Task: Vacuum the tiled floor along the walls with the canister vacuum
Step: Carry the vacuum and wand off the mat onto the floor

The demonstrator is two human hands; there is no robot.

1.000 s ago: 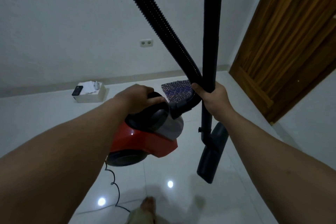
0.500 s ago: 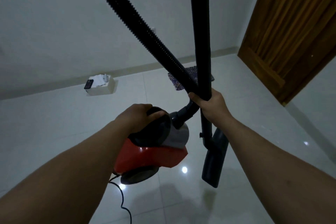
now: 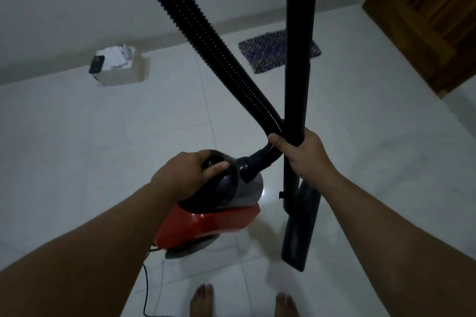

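Two hands hold on: your left hand (image 3: 184, 177) grips the red vacuum's (image 3: 206, 221) handle, your right hand (image 3: 301, 153) grips the black pipe (image 3: 300, 59). No readable writing shows.

You are working with both forearms bare, no sleeves showing anywhere down to your left hand (image 3: 185, 177) and right hand (image 3: 304, 154), and you are going barefoot (image 3: 203, 298), wearing nothing on either wrist.
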